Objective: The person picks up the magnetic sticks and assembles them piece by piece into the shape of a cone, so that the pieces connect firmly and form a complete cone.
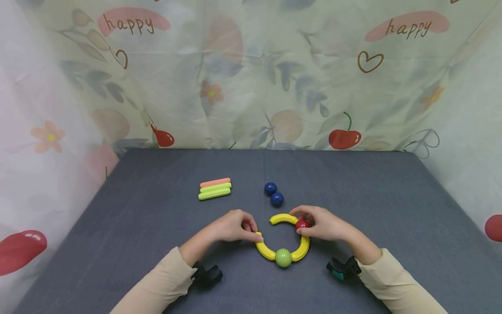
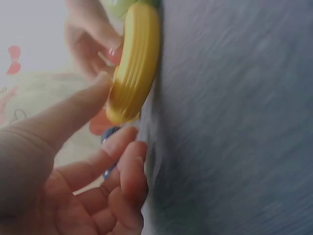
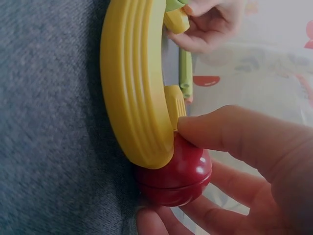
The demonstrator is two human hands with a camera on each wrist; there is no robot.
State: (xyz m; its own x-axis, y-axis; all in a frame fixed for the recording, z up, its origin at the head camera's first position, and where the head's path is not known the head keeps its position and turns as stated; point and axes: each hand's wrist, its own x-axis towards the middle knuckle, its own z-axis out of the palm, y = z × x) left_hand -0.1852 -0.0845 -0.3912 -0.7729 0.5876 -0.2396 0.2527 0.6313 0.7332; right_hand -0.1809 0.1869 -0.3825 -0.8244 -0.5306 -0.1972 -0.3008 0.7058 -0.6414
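Observation:
A ring with a gap at its upper left lies on the table, built of yellow curved pieces and coloured balls. My left hand (image 1: 237, 226) has its thumb and forefinger around the free end of the left yellow curved piece (image 1: 265, 251); in the left wrist view the thumb touches its side. My right hand (image 1: 322, 223) holds a red ball (image 3: 178, 176) between thumb and fingers. That ball sits between the upper yellow piece (image 1: 283, 218) and the right yellow piece (image 3: 132, 83). A green ball (image 1: 283, 258) joins the two lower yellow pieces at the front.
Two dark blue balls (image 1: 276, 199) rest beyond the ring. Farther left, two yellow-green sticks (image 1: 214, 194) and an orange-pink stick (image 1: 215, 182) lie side by side. The grey tabletop (image 1: 157, 192) meets a printed curtain (image 1: 243, 109) at the back.

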